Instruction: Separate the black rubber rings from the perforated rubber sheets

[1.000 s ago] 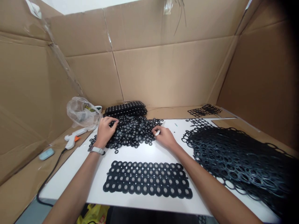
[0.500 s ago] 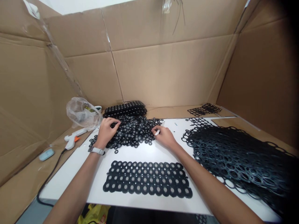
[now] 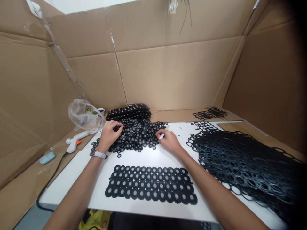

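Observation:
My left hand [image 3: 109,135], with a pale watch [image 3: 98,154] on its wrist, is at the left side of a pile of small black rings [image 3: 136,135]. Its thumb and fingertips are pinched together over the pile; whatever lies between them is too small to make out. At the pile's right edge, my right hand [image 3: 169,139] is closed around a small white tool [image 3: 161,136], mostly hidden by the fingers. Nearer to me lies a flat black sheet [image 3: 151,184] of joined rings in rows, with grey round centres.
A large heap of black ring mesh [image 3: 240,159] covers the right side of the white table [image 3: 79,172]. Rolled black mesh [image 3: 128,111] lies behind the pile. On the left are a plastic bag [image 3: 83,115], a glue gun [image 3: 73,143] and a light blue case [image 3: 47,157]. Cardboard walls [image 3: 168,73] surround the table.
Both hands keep almost the same place and pinch at the ring pile. The whole view has shifted very slightly.

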The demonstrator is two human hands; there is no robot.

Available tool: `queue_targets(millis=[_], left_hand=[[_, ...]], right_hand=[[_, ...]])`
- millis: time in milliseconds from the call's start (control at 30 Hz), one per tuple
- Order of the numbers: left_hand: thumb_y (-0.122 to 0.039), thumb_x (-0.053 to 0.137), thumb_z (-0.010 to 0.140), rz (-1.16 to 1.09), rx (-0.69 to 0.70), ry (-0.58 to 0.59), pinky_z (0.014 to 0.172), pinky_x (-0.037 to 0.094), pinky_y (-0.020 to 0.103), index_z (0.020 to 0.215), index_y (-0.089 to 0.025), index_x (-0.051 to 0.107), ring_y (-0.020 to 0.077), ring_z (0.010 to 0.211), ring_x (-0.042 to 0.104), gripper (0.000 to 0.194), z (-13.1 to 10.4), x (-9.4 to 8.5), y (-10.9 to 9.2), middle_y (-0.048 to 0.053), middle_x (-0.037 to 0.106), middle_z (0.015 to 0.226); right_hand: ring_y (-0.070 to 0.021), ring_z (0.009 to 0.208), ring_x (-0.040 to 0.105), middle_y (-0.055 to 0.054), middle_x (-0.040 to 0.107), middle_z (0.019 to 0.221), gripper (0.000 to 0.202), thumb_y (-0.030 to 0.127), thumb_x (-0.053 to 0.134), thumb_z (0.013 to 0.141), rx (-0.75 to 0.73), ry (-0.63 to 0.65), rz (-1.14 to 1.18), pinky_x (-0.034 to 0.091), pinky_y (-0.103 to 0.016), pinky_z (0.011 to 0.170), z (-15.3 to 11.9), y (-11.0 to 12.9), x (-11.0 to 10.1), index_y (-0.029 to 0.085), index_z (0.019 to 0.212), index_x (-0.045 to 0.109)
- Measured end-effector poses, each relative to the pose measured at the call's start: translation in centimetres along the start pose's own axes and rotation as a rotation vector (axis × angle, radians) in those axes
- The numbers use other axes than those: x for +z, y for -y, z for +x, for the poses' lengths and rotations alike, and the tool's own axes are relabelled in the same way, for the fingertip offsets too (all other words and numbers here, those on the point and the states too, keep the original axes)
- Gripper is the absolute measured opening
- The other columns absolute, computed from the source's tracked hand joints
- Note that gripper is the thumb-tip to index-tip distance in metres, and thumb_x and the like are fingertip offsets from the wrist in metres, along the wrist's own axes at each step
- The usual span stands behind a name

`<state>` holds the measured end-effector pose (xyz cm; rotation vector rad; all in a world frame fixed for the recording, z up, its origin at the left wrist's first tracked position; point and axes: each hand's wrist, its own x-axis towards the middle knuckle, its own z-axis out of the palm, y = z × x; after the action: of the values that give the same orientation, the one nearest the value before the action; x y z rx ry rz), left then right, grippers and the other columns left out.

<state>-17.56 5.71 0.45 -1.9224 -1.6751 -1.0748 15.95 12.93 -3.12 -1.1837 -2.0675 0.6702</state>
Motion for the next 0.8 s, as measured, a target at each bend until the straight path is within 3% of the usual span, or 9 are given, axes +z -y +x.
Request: queue_targets(millis=[800], left_hand=[[-0.034, 0.065, 0.099, 0.003, 0.007, 0.041, 0.096, 0.048, 0.044, 0.100, -0.027, 0.080, 0.0260, 0.104, 0.066, 0.016, 0.04, -0.08, -0.24, 0.004, 0.077, 0.107]], right_hand=[[-0.0200, 0.090, 0.069, 0.000, 0.080, 0.104, 0.023, 0.015, 0.061, 0.087, -0.012, -0.004, 0.017, 0.044, -0.025, 0.078, 0.05, -0.32, 0.19, 0.024, 0.097, 0.079]])
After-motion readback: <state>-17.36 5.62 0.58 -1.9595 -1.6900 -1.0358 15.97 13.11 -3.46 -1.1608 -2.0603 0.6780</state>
